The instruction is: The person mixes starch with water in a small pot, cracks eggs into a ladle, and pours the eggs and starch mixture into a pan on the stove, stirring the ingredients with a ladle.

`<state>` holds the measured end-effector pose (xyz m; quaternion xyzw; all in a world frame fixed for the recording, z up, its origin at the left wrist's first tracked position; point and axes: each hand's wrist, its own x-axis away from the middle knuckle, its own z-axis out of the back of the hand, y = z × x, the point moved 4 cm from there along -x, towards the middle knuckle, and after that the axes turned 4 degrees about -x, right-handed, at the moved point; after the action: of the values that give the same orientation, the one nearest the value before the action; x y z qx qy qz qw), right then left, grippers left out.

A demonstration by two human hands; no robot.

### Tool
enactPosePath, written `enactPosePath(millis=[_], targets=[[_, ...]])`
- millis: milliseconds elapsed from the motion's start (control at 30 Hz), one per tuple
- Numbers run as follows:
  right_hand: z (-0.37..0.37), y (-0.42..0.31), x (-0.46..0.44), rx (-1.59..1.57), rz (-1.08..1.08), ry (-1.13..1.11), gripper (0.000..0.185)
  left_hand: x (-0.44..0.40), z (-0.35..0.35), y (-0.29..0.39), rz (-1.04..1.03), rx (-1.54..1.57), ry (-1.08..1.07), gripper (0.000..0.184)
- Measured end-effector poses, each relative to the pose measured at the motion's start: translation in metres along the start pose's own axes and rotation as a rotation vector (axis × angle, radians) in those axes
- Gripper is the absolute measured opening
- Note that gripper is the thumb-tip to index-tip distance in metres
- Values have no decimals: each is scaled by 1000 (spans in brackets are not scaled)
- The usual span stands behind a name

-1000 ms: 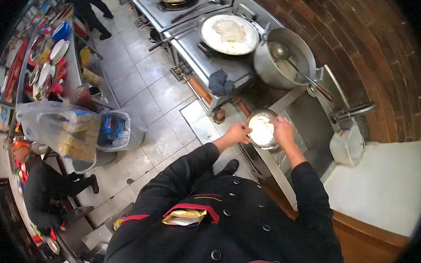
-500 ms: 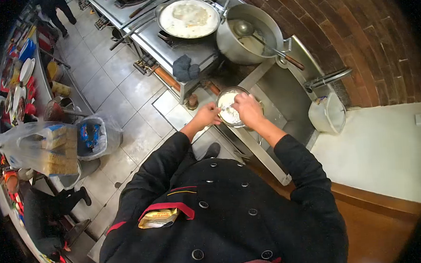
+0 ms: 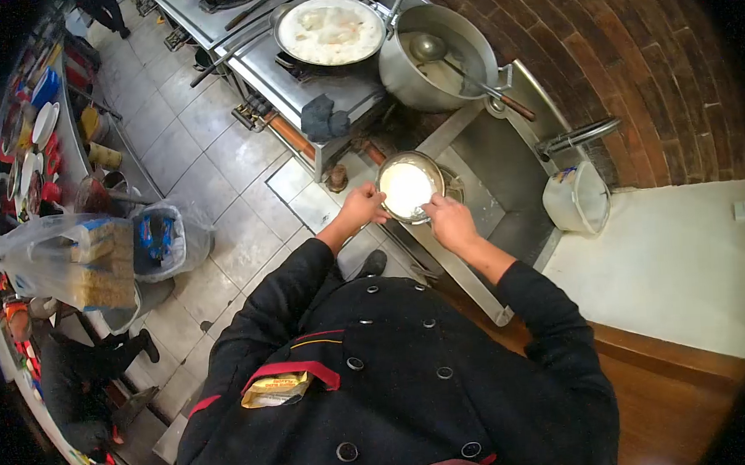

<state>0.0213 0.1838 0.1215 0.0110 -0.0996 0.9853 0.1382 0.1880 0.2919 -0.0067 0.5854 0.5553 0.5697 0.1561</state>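
Left hand (image 3: pixel 363 208) and right hand (image 3: pixel 455 225) grasp the metal bowl (image 3: pixel 425 160); print on the packet (image 3: pixel 275 389) is unreadable.

The round metal bowl (image 3: pixel 430 163) is open and roughly upright at the left side of the sink (image 3: pixel 510 163); smooth-looking white contents (image 3: pixel 406 189) cover much of its inside.

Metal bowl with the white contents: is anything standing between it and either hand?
Nothing visible. The left hand is at the left rim of the metal bowl, and the right hand's fingers are at its lower right rim.
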Motion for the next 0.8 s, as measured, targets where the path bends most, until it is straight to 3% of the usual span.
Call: enactPosePath(millis=[133, 467, 567, 633, 800], targets=[[-23, 5, -5, -1, -121, 73, 22, 6, -5, -2, 18, 8, -4, 20], [-10, 31, -18, 21, -168, 184, 27, -2, -8, -19, -46, 97, 56, 18], [-34, 34, -8, 10, -237, 165, 26, -4, -10, -22, -73, 121, 92, 19], [-36, 29, -2, -63, -432, 52, 26, 0, -14, -22, -99, 159, 116, 19], [-37, 15, 8, -178, -543, 47, 25, 3, -20, -20, -116, 193, 149, 19]])
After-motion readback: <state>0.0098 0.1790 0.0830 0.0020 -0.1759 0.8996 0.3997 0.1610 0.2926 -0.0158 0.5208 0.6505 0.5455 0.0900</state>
